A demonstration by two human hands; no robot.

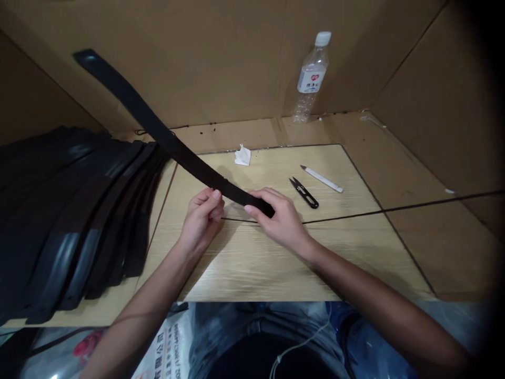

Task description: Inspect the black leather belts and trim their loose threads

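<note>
A long, curved black strap (148, 118) slants from the upper left down to my right hand (282, 216). My right hand is closed around its lower end, thumb in front and fingers behind. My left hand (202, 216) is closed in a pinch at the strap's lower edge, left of the right hand. A thin black cord (343, 216) runs from the left hand, behind the right hand, to the right edge of the view. The cord's end is hidden in the left fingers. Black thread snips (303, 192) lie on the board beyond the right hand.
Many similar black straps (74, 221) lie overlapped at the left. A white pencil-like stick (321, 179) and a torn white paper scrap (242, 155) lie on the wooden board (252, 268). A plastic bottle (312, 79) stands by the cardboard wall (205, 63).
</note>
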